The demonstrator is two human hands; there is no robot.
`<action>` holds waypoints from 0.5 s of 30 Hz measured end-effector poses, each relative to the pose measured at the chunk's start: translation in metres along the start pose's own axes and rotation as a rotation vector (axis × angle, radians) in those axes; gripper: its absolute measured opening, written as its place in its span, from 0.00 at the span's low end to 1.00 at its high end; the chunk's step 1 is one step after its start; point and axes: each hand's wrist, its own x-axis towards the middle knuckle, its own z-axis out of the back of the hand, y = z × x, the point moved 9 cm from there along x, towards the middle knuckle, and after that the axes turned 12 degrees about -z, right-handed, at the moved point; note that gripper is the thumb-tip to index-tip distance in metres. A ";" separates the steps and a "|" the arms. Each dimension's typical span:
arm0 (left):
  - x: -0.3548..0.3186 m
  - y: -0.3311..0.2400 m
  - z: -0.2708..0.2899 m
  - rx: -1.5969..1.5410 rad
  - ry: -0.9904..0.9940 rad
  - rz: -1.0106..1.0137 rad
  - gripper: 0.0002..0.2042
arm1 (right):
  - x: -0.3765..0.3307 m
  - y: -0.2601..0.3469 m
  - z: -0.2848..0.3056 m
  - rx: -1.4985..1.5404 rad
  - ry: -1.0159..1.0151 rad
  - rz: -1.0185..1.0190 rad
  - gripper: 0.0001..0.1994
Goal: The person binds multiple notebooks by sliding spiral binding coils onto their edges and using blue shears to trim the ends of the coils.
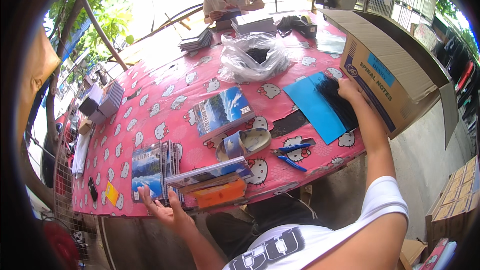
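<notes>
My left hand (170, 212), palm turned up and fingers spread, is empty beside a fanned stack of notebooks (146, 165) with landscape covers. Over on the right, my right hand (349, 90) has its fingers curled at the edge of a bundle of black binding coils (336, 101), which lies on a bright blue sheet (309, 104). Between my hands, a notebook block (210, 174) leans by an orange piece (221, 193). Blue-handled pliers (292, 156) and a slipper (245, 143) lie beyond it, with another notebook stack (224, 112) farther back.
A large open cardboard box (387, 70) stands at the table's right edge. A clear plastic bag (255, 57) with black contents sits mid-table. Across the table, a person (232, 0) handles something dark. More notebook stacks (111, 96) stand at the left edge, near a yellow packet (111, 193).
</notes>
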 end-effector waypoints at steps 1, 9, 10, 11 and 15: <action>0.000 0.002 -0.001 -0.022 -0.008 0.003 0.27 | -0.003 0.009 -0.004 0.002 -0.001 0.011 0.17; 0.002 -0.068 -0.074 0.349 0.400 -0.555 0.27 | -0.015 0.029 0.009 -0.242 -0.321 0.082 0.18; -0.002 -0.075 -0.085 0.473 0.485 -0.607 0.27 | -0.017 0.040 0.016 -0.165 -0.364 0.118 0.17; -0.010 -0.080 -0.097 0.594 0.574 -0.655 0.27 | -0.022 0.048 0.022 -0.088 -0.405 0.151 0.16; -0.037 -0.063 -0.140 0.566 0.820 -0.667 0.27 | -0.076 0.096 0.052 0.079 -0.468 0.269 0.13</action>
